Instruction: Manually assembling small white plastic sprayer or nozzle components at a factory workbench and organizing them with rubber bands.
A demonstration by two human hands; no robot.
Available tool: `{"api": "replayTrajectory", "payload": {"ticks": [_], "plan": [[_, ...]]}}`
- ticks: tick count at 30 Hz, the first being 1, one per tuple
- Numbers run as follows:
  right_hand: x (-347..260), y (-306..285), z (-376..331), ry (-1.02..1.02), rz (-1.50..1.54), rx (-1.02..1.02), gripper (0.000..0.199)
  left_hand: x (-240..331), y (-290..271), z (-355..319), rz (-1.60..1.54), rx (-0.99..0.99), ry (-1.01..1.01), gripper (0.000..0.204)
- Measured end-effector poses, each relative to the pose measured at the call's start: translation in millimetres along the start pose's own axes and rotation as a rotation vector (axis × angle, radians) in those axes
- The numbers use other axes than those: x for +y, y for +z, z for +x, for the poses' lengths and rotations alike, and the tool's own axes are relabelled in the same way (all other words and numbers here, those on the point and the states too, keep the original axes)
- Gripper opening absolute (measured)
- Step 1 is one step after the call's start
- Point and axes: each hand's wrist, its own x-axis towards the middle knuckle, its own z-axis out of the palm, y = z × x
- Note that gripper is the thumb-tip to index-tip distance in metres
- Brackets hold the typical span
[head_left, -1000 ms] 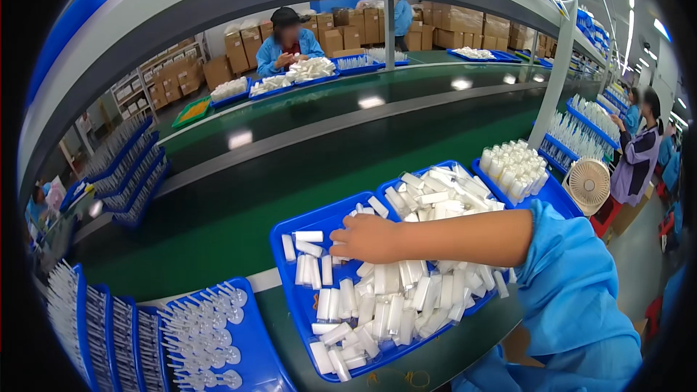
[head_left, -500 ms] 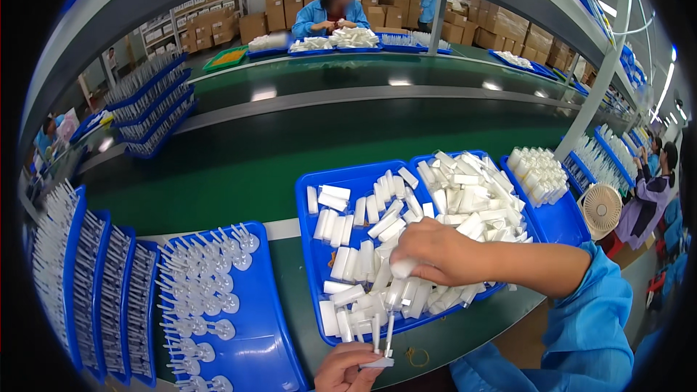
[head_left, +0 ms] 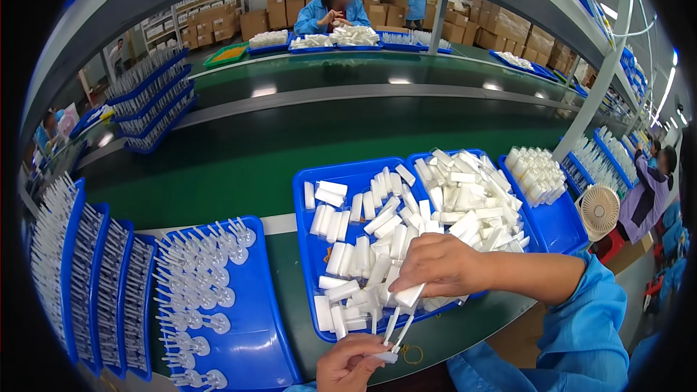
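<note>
- White block point(head_left: 409, 295): held in the narrow grip of the right hand point(head_left: 439, 265), just above a fork point(head_left: 388, 356); whether block and fork touch, one cannot tell.
- Fork: its pale base pinched in the grip of the left hand point(head_left: 347, 364), two prongs tilted up toward the block.
- Blue tray point(head_left: 348, 173): on the green counter point(head_left: 466, 330), strewn with more white blocks, both hands at its near side.
- Second tray point(head_left: 536, 238): beside it to the right, heaped with blocks.
- Left tray point(head_left: 250, 319): clear stemmed pieces along its left side.
- Yellow loop point(head_left: 413, 361): on the counter, near the fork.
</note>
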Motion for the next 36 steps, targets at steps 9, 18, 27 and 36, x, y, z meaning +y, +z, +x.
{"api": "replayTrajectory", "payload": {"ticks": [9, 18, 27, 36], "plan": [[-21.4, -2.1, 5.6, 0.101, 0.173, -0.086, 0.032, 6.8, -3.7, -1.3, -0.103, -0.054, 0.000, 0.010], [-33.1, -6.8, 5.7, 0.096, 0.433, -0.107, 0.023, 22.5, -10.3, 5.4, 0.244, -0.219, 0.225, 0.005], [-39.5, -2.2, 12.9, 0.127, 0.490, -0.253, 0.023, 27.1, -13.3, 6.6, 0.258, -0.302, 0.330, 0.007], [-39.3, 4.2, 27.8, 0.058, 0.505, -0.240, 0.023, 24.3, -21.5, 6.8, 0.216, -0.314, 0.360, 0.009]]}}
